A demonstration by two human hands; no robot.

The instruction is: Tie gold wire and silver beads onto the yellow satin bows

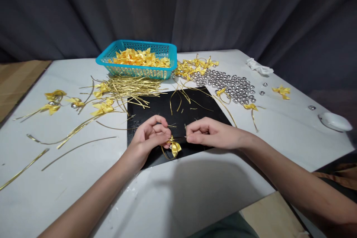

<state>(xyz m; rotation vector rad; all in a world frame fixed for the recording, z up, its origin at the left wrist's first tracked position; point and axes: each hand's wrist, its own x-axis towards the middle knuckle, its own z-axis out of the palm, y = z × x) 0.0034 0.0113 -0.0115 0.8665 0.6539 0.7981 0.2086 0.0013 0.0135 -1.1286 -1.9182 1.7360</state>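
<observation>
Over the black mat (pixel 195 104), my left hand (pixel 152 134) pinches a yellow ribbon bow (pixel 175 148) between thumb and fingers. A loop of gold cord hangs from the bow, and a small silver bead shows beside my fingertips. To its right, my right hand (pixel 208 133) is closed in a pinch. A thin dark strand seems to run from the bow to those fingertips, but its kind is hard to make out. Short gold cord scraps (pixel 193 108) lie on the mat beyond my hands.
A blue basket (pixel 136 71) of yellow bows stands at the back. Before it lies a heap of gold cords (pixel 136 88). Silver beads (pixel 234 85) spread to the right, near a white dish-like object (pixel 334 122) and crumpled white tissue (pixel 259 67). Finished-looking bows (pixel 103 108) lie left.
</observation>
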